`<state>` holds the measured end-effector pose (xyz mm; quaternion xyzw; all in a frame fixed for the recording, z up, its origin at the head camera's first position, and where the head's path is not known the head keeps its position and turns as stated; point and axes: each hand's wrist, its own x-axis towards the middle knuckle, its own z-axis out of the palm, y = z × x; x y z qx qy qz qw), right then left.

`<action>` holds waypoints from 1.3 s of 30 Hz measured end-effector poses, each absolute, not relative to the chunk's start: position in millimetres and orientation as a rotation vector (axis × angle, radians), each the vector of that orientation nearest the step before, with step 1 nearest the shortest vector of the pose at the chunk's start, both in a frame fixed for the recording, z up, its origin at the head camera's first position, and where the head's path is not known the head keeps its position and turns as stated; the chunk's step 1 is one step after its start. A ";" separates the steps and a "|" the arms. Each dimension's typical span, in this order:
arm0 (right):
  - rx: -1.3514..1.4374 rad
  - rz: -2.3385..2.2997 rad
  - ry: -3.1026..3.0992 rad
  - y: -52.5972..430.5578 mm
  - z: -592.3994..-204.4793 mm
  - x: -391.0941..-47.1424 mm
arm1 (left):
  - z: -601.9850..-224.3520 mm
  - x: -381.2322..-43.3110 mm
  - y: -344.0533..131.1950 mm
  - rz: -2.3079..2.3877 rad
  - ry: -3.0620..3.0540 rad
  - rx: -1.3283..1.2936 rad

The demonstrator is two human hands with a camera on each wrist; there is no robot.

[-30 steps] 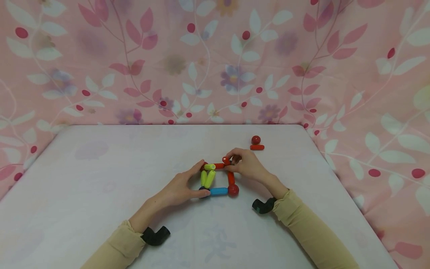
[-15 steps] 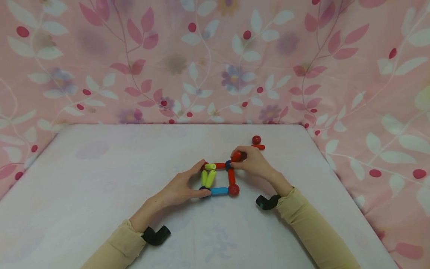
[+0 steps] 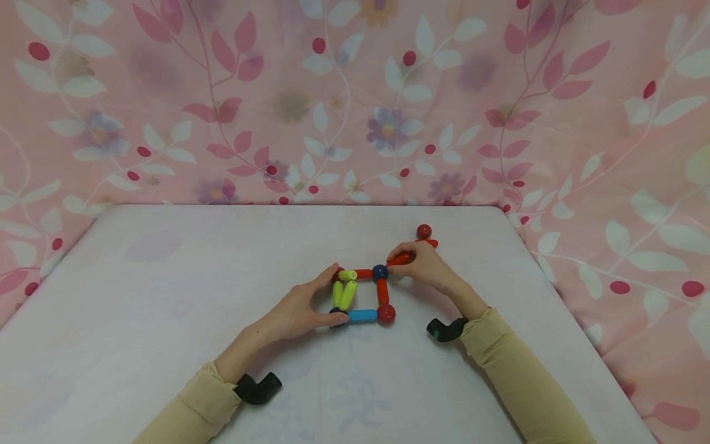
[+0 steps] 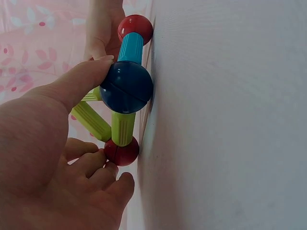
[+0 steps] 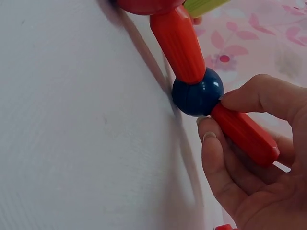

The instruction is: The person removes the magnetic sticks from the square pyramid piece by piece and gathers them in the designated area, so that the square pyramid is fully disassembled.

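On the white table lies a four-sided frame of toy magnetic sticks and balls. My left hand spans its left side, thumb on the near dark blue ball and fingertips at the far red ball. Yellow-green sticks join there, one tilted upward. A light blue stick runs to the near right red ball. At the far right corner sits another dark blue ball. My right hand pinches a red stick, its end right at that ball, pointing outward.
Behind my right hand lie a loose red ball and a loose red stick, partly hidden by the hand. Dark curved pieces stick out at both wrists. A floral pink cloth hangs beyond the table's back edge.
My right hand has shifted to the right, swinging the red stick from above the far right blue ball to its outer side. My left hand and the frame stay put.
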<state>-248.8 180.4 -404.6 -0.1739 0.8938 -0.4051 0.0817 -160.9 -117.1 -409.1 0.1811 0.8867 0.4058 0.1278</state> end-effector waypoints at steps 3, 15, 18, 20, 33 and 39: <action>-0.479 -1.241 2.641 181.2 -406.2 -250.1 | -409.0 -161.1 -117.3 1.180 2.579 0.530; -0.450 -1.325 2.599 180.3 -408.5 -250.0 | -408.7 -161.2 -117.8 1.186 2.571 0.533; -0.455 -1.324 2.607 180.5 -409.4 -250.7 | -408.5 -161.3 -117.7 1.186 2.570 0.531; -0.456 -1.319 2.617 180.9 -410.2 -251.4 | -408.7 -161.4 -117.7 1.187 2.569 0.530; -0.388 -1.339 2.647 198.7 -404.7 -257.1 | -409.6 -161.3 -117.9 1.183 2.573 0.533; -0.305 -1.483 2.610 215.8 -395.0 -262.4 | -409.3 -161.1 -118.0 1.182 2.576 0.536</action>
